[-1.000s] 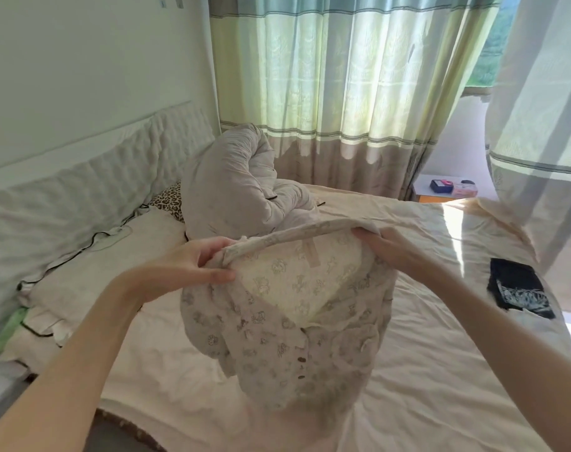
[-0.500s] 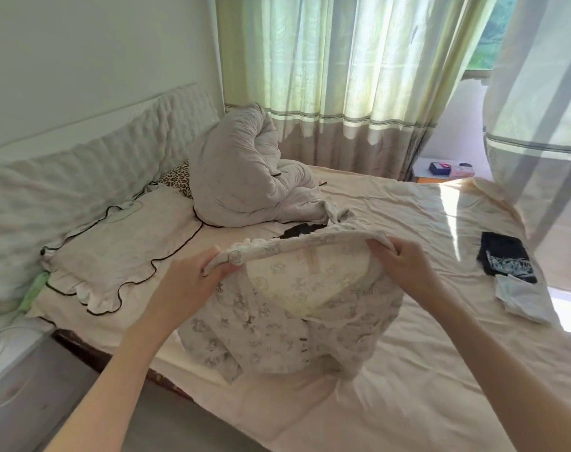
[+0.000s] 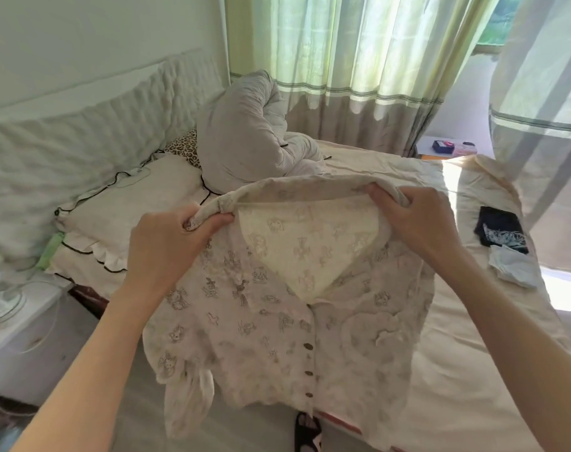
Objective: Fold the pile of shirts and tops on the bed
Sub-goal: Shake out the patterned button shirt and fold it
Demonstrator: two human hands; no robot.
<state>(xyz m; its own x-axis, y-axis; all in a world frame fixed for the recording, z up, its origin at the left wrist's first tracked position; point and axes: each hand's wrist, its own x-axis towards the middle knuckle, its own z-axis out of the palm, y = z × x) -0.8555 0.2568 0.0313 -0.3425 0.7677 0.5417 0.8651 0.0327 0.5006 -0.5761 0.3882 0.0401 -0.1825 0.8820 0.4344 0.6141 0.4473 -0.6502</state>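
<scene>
Printed button shirt [image 3: 277, 337] held up over near edge of bed [image 3: 473, 370], L hand [image 3: 167, 246] & R hand [image 3: 418, 220] both fists clenched round bunched shoulder seams, collar stretched btwn.

Sunlit striped curtains [image 3: 359, 60], padded headboard [image 3: 82, 141], white nightstand [image 3: 33, 337]

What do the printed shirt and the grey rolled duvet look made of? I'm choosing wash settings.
The pale printed button-front shirt looks like thin, soft woven cotton, matte: light glows through its back panel and it drapes limply. The grey rolled duvet looks like padded, matte fabric, puffy with fine creases. The fibre of either can't be confirmed.
</scene>
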